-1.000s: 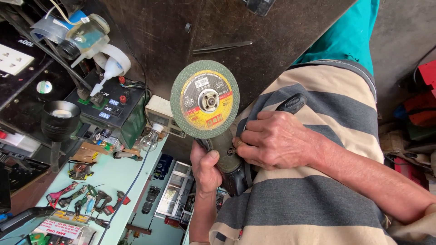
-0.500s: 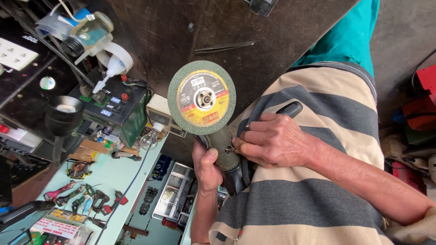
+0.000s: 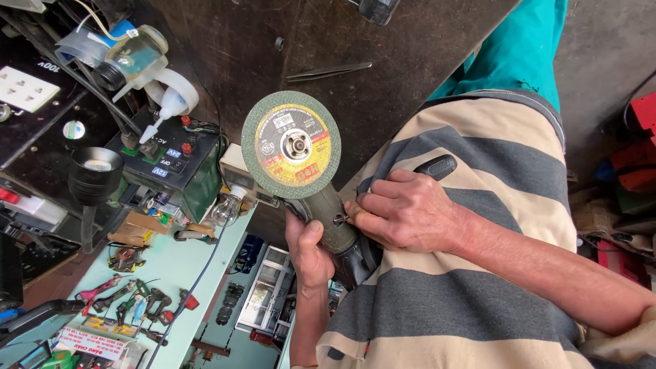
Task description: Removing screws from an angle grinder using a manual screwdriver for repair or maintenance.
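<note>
Far out past the left hand (image 3: pixel 309 256), at the lower corner: a flat white package (image 3: pixel 92 339) with a red band, lying on the pale green bench (image 3: pixel 191 270) among small hand tools. Higher up on that side: a white switch plate (image 3: pixel 24 89), a round green sticker (image 3: pixel 73 130), then a dark box (image 3: pixel 174 171) with little blue and green labels on its face. Just above the left hand: grey-green cutting disc (image 3: pixel 292 144), round yellow and red label at its centre. Left hand wrapped shut around the olive angle grinder (image 3: pixel 335 229) from below. Right hand (image 3: pixel 406 212) curled, fingertips pinching at a small screw on the grinder body, black handle (image 3: pixel 435 167) poking out behind. Under both: striped shirt (image 3: pixel 471 301).
</note>
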